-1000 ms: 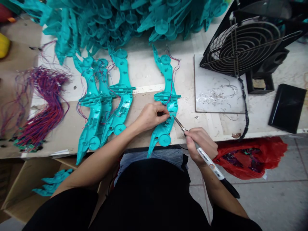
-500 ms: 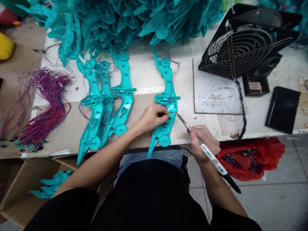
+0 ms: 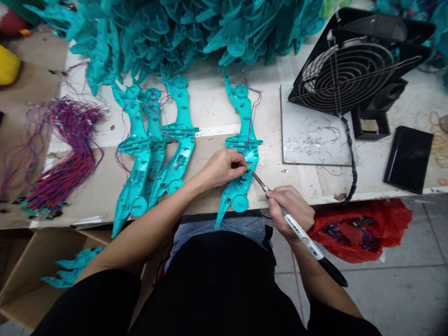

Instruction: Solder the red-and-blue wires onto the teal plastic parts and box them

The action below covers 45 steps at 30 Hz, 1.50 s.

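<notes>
A turquoise plastic half-shell [image 3: 244, 109], shaped like a bow, lies lengthwise before me at the table's front edge. Thin red and blue wires [image 3: 258, 100] run down along it. Over its lower half, my left hand [image 3: 221, 168] is closed in a pinch on a thin wire, its end mostly hidden by the fingers. My right hand [image 3: 294, 210] grips a white soldering iron [image 3: 308, 241] like a pen. The iron's tip points up and left, at the shell beside my left fingertips; whether it touches is too small to tell.
Several wired turquoise shells [image 3: 140, 154] lie to the left, beside a bundle of red and blue wires [image 3: 79, 154]. A big turquoise heap [image 3: 182, 32] fills the back. Rightward are a black fan [image 3: 338, 84], a white board [image 3: 308, 144], a sponge box [image 3: 371, 126] and a red bag [image 3: 395, 228].
My right hand has moved slightly left, bringing the soldering iron's tip from the shell's right edge in to my left fingertips. My left hand has stayed nearly still.
</notes>
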Tool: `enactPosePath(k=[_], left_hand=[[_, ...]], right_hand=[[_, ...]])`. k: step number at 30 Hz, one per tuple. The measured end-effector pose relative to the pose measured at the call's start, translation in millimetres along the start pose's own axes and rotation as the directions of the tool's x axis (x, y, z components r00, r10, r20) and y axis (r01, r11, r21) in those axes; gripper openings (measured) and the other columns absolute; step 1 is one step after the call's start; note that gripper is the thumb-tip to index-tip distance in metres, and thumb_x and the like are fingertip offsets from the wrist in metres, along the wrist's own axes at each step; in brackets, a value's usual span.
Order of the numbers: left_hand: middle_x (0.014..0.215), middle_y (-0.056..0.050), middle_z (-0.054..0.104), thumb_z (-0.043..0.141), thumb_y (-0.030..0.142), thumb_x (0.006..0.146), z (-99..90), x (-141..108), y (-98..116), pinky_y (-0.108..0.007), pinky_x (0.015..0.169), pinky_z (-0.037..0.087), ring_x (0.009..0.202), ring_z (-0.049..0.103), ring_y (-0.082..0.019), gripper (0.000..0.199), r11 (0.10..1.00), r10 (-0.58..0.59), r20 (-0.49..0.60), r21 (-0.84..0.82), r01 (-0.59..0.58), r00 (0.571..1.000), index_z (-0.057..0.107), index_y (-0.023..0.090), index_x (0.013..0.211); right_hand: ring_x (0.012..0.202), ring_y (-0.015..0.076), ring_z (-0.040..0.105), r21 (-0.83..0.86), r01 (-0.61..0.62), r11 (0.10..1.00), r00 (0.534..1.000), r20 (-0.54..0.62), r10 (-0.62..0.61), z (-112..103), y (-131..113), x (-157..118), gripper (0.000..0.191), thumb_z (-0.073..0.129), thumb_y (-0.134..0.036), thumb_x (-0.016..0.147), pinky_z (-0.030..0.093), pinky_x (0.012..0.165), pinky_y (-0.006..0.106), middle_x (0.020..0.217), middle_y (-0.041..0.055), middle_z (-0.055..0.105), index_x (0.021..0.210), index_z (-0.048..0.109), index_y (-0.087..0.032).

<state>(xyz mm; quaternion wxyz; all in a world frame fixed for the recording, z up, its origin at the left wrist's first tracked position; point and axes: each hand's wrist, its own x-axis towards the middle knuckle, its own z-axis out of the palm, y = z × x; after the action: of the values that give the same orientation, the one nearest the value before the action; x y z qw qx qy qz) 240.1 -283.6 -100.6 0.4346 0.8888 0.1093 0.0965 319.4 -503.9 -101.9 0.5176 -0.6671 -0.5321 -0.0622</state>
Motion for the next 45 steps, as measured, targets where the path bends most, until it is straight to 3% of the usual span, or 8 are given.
enactPosePath(k=[25,35,37,40,43,45], left_hand=[[0.071,-0.001,0.064,0.065,0.015,0.079,0.8,0,-2,-0.025,0.067,0.044,0.07,0.057,-0.014,0.008,1.0,0.004,-0.004,-0.002,-0.004,1.0,0.072,0.016,0.074],[0.07,-0.001,0.064,0.065,0.015,0.08,2.7,-1,-4,-0.025,0.066,0.043,0.07,0.057,-0.014,0.008,1.0,0.01,-0.021,-0.004,-0.011,1.0,0.072,0.016,0.075],[0.071,-0.001,0.064,0.065,0.015,0.079,3.0,-1,-4,-0.025,0.066,0.043,0.07,0.057,-0.014,0.008,1.0,0.003,-0.022,-0.007,-0.003,1.0,0.072,0.016,0.075],[0.072,-0.001,0.065,0.065,0.013,0.079,3.3,-2,-4,-0.025,0.066,0.044,0.07,0.058,-0.014,0.008,1.0,-0.006,-0.024,-0.023,0.005,1.0,0.072,0.016,0.076],[0.071,-0.001,0.066,0.066,0.014,0.079,3.5,-3,-5,-0.025,0.066,0.044,0.07,0.058,-0.014,0.007,0.999,-0.011,-0.03,-0.037,0.01,1.0,0.073,0.016,0.076],[0.072,-0.001,0.066,0.066,0.014,0.08,3.4,-3,-6,-0.025,0.066,0.044,0.071,0.059,-0.014,0.007,0.998,-0.008,-0.023,-0.06,0.006,1.0,0.073,0.016,0.077]], right_hand=[[0.072,0.018,0.064,-0.049,0.023,0.999,1.0,-0.001,-0.023,2,0,-5,0.025,0.061,-0.01,0.085,0.056,0.063,0.033,0.078,0.0041,0.067,0.105,0.07,-0.022],[0.074,0.0198,0.067,-0.04,-0.03,0.999,0.993,-0.111,0.025,2,6,-4,0.024,0.063,-0.013,0.086,0.058,0.066,0.037,0.08,0.0043,0.07,0.105,0.074,-0.023],[0.075,0.0203,0.069,-0.024,-0.071,0.997,0.988,-0.142,0.067,4,9,-4,0.022,0.063,-0.018,0.088,0.059,0.066,0.037,0.082,0.0051,0.072,0.107,0.074,-0.022],[0.073,0.0189,0.071,0.038,-0.252,0.967,0.951,-0.177,0.255,9,15,2,0.022,0.062,-0.029,0.093,0.061,0.069,0.035,0.083,0.0048,0.074,0.112,0.072,-0.022],[0.078,0.0169,0.072,0.103,-0.42,0.902,0.897,-0.106,0.43,17,20,15,0.028,0.067,-0.035,0.09,0.062,0.07,0.03,0.09,0.004,0.074,0.115,0.069,-0.022],[0.077,0.0147,0.07,0.155,-0.448,0.88,0.888,-0.04,0.459,23,22,25,0.039,0.072,-0.035,0.086,0.06,0.066,0.026,0.099,0.0041,0.074,0.122,0.064,-0.024]])
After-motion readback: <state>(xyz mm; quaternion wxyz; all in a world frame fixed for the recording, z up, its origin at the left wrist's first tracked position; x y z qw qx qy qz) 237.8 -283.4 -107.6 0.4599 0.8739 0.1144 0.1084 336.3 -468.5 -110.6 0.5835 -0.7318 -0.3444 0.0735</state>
